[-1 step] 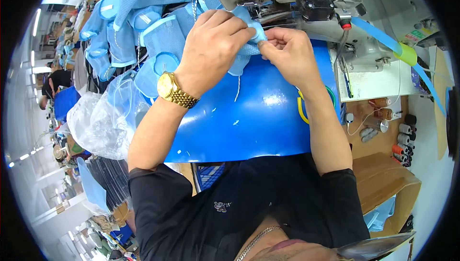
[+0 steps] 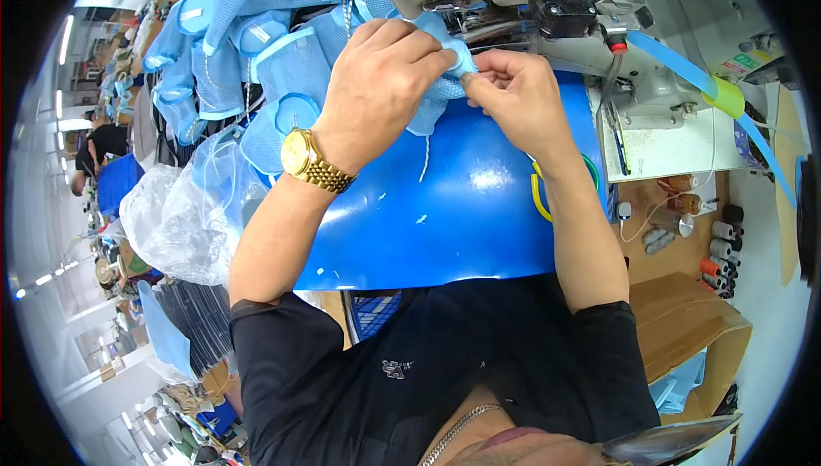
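At upper centre, against the earlier view nothing had shifted: the left hand [image 2: 380, 90] and right hand [image 2: 517, 94] both still pinched the small light-blue mesh fabric piece [image 2: 445, 81] under the grey sewing machine [image 2: 547, 4], above the glossy blue sheet [image 2: 462, 201].

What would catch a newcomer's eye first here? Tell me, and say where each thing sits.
First, the two hands at top centre: the left hand and right hand pinch a light blue fabric piece just in front of the sewing machine. Under them spreads a glossy blue sheet covering the table. A gold wristwatch gleams on the left wrist, and a heap of light blue mesh pieces fills the upper left.
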A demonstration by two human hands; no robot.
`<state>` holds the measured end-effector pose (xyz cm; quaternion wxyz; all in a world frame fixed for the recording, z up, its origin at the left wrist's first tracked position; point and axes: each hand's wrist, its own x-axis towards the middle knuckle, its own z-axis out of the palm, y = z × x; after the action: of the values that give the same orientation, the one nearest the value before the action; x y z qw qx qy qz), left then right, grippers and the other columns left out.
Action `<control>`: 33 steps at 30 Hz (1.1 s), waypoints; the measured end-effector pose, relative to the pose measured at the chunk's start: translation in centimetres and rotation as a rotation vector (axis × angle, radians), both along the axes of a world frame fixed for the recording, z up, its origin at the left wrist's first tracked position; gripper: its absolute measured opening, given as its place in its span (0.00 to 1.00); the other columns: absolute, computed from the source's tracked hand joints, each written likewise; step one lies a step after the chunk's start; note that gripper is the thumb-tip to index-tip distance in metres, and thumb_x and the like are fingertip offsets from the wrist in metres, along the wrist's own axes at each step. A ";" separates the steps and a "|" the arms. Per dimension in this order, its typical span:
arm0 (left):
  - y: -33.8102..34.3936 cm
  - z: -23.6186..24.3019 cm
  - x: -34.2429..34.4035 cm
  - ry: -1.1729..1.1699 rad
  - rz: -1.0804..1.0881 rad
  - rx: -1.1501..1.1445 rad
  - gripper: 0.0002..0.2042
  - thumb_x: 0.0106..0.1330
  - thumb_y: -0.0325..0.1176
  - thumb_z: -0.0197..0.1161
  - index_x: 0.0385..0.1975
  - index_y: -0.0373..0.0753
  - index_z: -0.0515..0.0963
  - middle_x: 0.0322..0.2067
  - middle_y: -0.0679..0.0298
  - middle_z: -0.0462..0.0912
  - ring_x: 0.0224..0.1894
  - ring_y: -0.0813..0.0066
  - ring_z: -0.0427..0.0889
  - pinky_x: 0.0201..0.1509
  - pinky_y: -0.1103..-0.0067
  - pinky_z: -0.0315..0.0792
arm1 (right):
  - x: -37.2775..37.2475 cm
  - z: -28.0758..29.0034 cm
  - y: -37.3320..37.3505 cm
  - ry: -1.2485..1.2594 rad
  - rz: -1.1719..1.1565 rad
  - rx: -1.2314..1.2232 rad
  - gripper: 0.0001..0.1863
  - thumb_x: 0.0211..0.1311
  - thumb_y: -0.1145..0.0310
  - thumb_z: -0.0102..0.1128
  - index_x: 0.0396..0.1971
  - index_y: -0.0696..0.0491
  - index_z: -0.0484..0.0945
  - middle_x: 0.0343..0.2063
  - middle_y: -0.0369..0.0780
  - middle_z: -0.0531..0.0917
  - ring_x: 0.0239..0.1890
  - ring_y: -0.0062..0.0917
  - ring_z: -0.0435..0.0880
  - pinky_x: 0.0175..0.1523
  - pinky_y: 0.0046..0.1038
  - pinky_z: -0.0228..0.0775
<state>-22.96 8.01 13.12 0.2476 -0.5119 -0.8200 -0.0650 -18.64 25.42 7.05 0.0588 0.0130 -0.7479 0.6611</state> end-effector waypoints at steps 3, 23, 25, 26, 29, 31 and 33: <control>0.2 0.2 0.3 -0.027 0.008 -0.015 0.13 0.50 0.24 0.62 0.37 0.43 0.80 0.32 0.68 0.80 0.35 0.70 0.77 0.42 0.75 0.71 | 0.1 0.0 -0.1 0.001 0.017 -0.101 0.10 0.49 0.71 0.60 0.29 0.61 0.82 0.19 0.37 0.82 0.21 0.13 0.76 0.28 0.19 0.69; 1.3 0.9 0.8 -0.136 0.222 0.049 0.12 0.50 0.23 0.60 0.35 0.41 0.79 0.30 0.62 0.79 0.34 0.63 0.77 0.39 0.71 0.71 | -1.3 0.8 -0.1 0.105 -0.132 0.185 0.11 0.47 0.64 0.61 0.20 0.58 0.82 0.15 0.45 0.80 0.19 0.33 0.81 0.28 0.31 0.72; 1.0 1.0 0.9 -0.110 0.183 0.068 0.07 0.51 0.23 0.57 0.30 0.40 0.79 0.27 0.62 0.77 0.31 0.64 0.76 0.36 0.71 0.72 | -1.1 2.2 0.1 0.082 -0.129 0.248 0.12 0.46 0.62 0.61 0.18 0.57 0.81 0.16 0.47 0.79 0.20 0.39 0.81 0.30 0.35 0.72; 1.0 1.2 1.4 -0.148 0.206 0.073 0.08 0.51 0.23 0.58 0.30 0.39 0.79 0.28 0.62 0.77 0.32 0.64 0.76 0.37 0.72 0.72 | -1.1 2.9 0.1 0.001 -0.099 0.381 0.13 0.45 0.61 0.61 0.17 0.58 0.80 0.16 0.48 0.80 0.21 0.41 0.81 0.31 0.37 0.73; 1.4 1.2 1.7 -0.199 0.247 0.076 0.09 0.50 0.22 0.58 0.31 0.39 0.80 0.29 0.63 0.77 0.34 0.65 0.77 0.37 0.74 0.73 | -1.1 3.7 -0.4 -0.059 -0.086 0.592 0.15 0.45 0.60 0.61 0.15 0.59 0.79 0.17 0.49 0.80 0.23 0.44 0.80 0.33 0.40 0.74; 1.5 1.1 1.7 -0.212 0.266 0.077 0.09 0.49 0.22 0.59 0.31 0.39 0.80 0.29 0.63 0.77 0.35 0.65 0.77 0.38 0.74 0.74 | -1.0 3.7 -1.0 -0.023 -0.112 0.652 0.16 0.44 0.60 0.61 0.14 0.60 0.78 0.18 0.51 0.79 0.26 0.48 0.80 0.37 0.42 0.75; 1.3 1.1 1.3 -0.127 0.166 0.050 0.10 0.48 0.22 0.59 0.31 0.39 0.80 0.29 0.64 0.77 0.35 0.66 0.77 0.39 0.74 0.73 | -0.7 2.3 -1.0 0.018 -0.106 0.633 0.15 0.45 0.61 0.60 0.15 0.60 0.78 0.17 0.51 0.78 0.24 0.46 0.80 0.35 0.41 0.74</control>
<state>-21.63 9.31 14.18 0.2126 -0.4305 -0.8718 -0.0971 -19.32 24.41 9.37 0.0929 -0.0026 -0.9154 0.3916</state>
